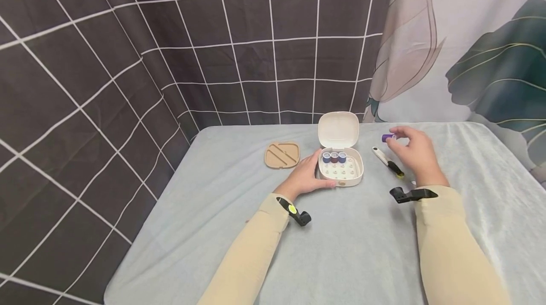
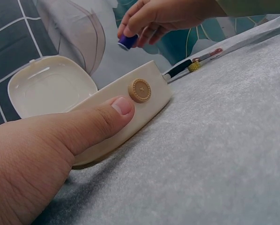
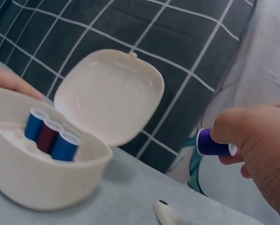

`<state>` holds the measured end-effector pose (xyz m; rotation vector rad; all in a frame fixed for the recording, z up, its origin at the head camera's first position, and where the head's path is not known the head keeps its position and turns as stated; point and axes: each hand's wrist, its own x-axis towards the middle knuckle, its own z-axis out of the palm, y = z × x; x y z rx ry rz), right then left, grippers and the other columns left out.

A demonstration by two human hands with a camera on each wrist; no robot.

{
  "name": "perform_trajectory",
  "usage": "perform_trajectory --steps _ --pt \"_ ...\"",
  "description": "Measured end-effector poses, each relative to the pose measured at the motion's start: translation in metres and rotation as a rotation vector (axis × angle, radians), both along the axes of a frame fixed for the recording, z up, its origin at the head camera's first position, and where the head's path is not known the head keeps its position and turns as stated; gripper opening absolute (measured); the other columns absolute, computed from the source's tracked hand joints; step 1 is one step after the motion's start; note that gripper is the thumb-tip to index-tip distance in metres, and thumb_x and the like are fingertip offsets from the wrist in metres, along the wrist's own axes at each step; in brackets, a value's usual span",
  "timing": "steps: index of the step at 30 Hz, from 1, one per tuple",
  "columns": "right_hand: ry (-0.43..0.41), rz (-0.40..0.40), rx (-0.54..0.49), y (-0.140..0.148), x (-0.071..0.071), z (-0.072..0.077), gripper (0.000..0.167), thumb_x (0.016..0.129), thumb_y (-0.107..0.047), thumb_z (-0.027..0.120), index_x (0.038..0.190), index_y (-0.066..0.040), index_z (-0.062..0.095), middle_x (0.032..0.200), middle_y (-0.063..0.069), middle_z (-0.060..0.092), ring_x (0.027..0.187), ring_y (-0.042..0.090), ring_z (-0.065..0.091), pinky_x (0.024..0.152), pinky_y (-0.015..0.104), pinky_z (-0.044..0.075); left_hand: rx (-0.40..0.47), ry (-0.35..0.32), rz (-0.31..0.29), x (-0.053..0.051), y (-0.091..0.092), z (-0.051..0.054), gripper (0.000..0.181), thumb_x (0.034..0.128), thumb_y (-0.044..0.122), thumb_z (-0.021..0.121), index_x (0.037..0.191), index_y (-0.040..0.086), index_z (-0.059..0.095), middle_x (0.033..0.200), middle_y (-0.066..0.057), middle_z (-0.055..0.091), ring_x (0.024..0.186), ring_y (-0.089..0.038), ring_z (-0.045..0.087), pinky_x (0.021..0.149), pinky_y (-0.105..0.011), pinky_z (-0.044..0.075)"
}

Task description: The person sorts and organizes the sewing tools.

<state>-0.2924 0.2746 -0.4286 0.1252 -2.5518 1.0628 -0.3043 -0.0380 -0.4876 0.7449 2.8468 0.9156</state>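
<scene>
A white sewing box (image 1: 353, 181) stands with its lid (image 1: 339, 130) raised. Inside, three thread spools (image 3: 48, 136), two blue and one dark red, stand in a row at the back among bare pegs. My left hand (image 1: 304, 178) holds the box at its left side, thumb along the front near a tan button-shaped catch (image 2: 140, 90). To the right of the box, my right hand (image 1: 417, 152) pinches a purple thread spool (image 3: 212, 143) between thumb and fingers, raised above the table.
A tan tray with slots (image 1: 282, 155) lies left of the box. Between the box and my right hand is a white and black tool (image 1: 387, 161), with a small yellow item (image 2: 194, 66) beside it. A dark grid curtain (image 1: 256, 58) hangs behind the cloth-covered table (image 1: 341, 248).
</scene>
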Motion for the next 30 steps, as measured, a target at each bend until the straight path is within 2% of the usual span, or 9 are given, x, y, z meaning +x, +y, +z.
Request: perform_trajectory --steps 6,12,19,23,30 --pt "0.003 -0.004 -0.008 -0.018 -0.002 0.004 0.039 0.1 -0.031 0.06 0.122 0.0 0.066 0.11 0.024 0.069 0.099 0.038 0.058 0.078 0.045 0.043 -0.003 -0.001 0.001 0.0 0.0 0.0 0.115 0.0763 0.064 0.079 0.163 0.021 0.017 0.162 -0.005 0.035 0.149 -0.02 0.032 0.122 -0.037 0.026" --pt "0.05 0.008 -0.02 -0.031 -0.005 0.005 0.034 0.099 -0.028 0.061 0.117 -0.001 0.069 0.105 0.023 0.071 0.094 0.036 0.06 0.075 0.041 0.045 -0.005 -0.005 0.002 0.0 0.0 0.0 0.116 0.0762 0.064 0.079 0.163 0.02 0.017 0.162 -0.005 0.035 0.149 -0.02 0.032 0.122 -0.037 0.026" --pt "-0.007 0.016 -0.06 -0.043 -0.003 0.004 0.042 0.101 -0.038 0.058 0.119 -0.002 0.068 0.111 0.023 0.068 0.108 0.039 0.058 0.085 0.052 0.046 -0.009 -0.002 0.003 -0.001 0.001 -0.001 0.116 0.0766 0.064 0.078 0.163 0.019 0.017 0.162 -0.006 0.034 0.149 -0.021 0.032 0.122 -0.037 0.026" --pt "0.026 0.043 -0.047 -0.048 -0.004 0.001 0.039 0.102 -0.036 0.059 0.114 -0.001 0.07 0.107 0.022 0.071 0.108 0.036 0.06 0.086 0.051 0.047 -0.013 -0.004 0.002 -0.001 0.001 -0.002 0.115 0.0769 0.064 0.078 0.163 0.019 0.016 0.162 -0.006 0.035 0.149 -0.021 0.033 0.122 -0.037 0.027" --pt "0.028 0.087 -0.022 -0.056 -0.005 -0.002 0.036 0.102 -0.035 0.06 0.113 -0.004 0.073 0.114 0.018 0.071 0.112 0.036 0.061 0.089 0.053 0.05 -0.009 0.006 0.002 -0.001 0.0 -0.002 0.115 0.0765 0.063 0.079 0.163 0.018 0.018 0.162 -0.006 0.036 0.148 -0.022 0.034 0.121 -0.037 0.027"
